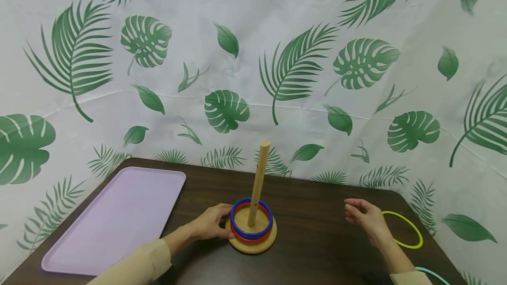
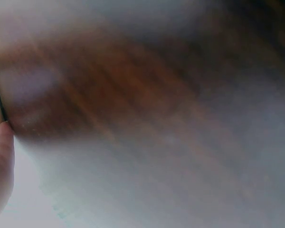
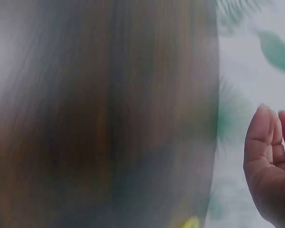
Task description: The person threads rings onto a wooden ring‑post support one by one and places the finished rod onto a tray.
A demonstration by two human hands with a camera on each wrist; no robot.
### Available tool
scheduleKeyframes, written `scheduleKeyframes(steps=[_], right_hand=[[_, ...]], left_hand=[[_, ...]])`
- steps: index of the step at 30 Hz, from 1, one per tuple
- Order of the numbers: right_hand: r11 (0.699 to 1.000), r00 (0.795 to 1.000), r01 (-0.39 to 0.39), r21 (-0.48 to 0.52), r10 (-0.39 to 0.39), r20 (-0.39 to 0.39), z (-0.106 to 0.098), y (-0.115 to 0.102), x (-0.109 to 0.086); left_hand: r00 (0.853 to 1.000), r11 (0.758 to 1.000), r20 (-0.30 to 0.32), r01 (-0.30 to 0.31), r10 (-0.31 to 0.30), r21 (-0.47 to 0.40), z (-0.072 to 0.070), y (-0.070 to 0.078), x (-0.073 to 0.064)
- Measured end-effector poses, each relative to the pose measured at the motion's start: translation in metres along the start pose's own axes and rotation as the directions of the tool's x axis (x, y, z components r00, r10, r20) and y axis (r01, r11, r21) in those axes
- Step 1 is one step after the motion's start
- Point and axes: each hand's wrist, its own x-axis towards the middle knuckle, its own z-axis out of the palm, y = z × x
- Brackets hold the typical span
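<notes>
A wooden ring stand [image 1: 258,184] with an upright post and round base stands on the table. Around the foot of its post lie a blue ring [image 1: 251,235] and, beneath it, a red ring [image 1: 253,241]. My left hand [image 1: 211,223] holds the left edge of the base, thumb on the near side and fingers on the far side; its exact contact is partly hidden. Over the table's right side my right hand [image 1: 366,220] hovers with loosely bent fingers and nothing in them. Just right of it lies a yellow ring [image 1: 421,237], partly behind the wrist.
A lilac tray [image 1: 119,214] lies on the left of the dark brown table [image 1: 313,232]. Part of a light turquoise ring [image 1: 433,274] shows by the right sleeve. A white cloth [image 1: 245,74] with green leaves hangs behind the table.
</notes>
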Motion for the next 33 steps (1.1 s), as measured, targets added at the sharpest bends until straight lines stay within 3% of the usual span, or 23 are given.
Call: scheduleKeyframes(steps=[6, 10, 15, 19, 25, 33], right_hand=[[0.999, 0.999, -0.048, 0.008, 0.048, -0.024, -0.054, 0.024, -0.014], [0.994, 0.994, -0.113, 0.012, 0.113, 0.011, -0.088, 0.039, -0.024], [0.971, 0.977, -0.194, -0.138, 0.204, 0.060, -0.125, 0.051, -0.032], [0.930, 0.974, -0.189, -0.316, 0.218, 0.059, -0.143, 0.060, -0.038], [0.803, 0.967, -0.150, -0.577, 0.241, 0.084, -0.165, 0.077, -0.041], [0.758, 0.966, -0.113, -0.642, 0.235, 0.107, -0.178, 0.096, -0.049]], left_hand=[[1.000, 1.000, 0.005, -0.007, 0.007, 0.015, 0.000, 0.000, 0.000], [1.000, 0.999, 0.000, -0.013, 0.013, 0.048, 0.000, 0.000, -0.001], [1.000, 0.999, 0.004, -0.012, 0.012, 0.036, 0.000, -0.001, -0.001], [1.000, 0.999, -0.002, -0.013, 0.013, 0.039, 0.000, -0.001, 0.000], [1.000, 0.998, -0.006, -0.011, 0.012, 0.058, -0.001, -0.002, -0.001], [1.000, 1.000, 0.005, 0.001, -0.001, 0.020, -0.001, 0.001, -0.001]])
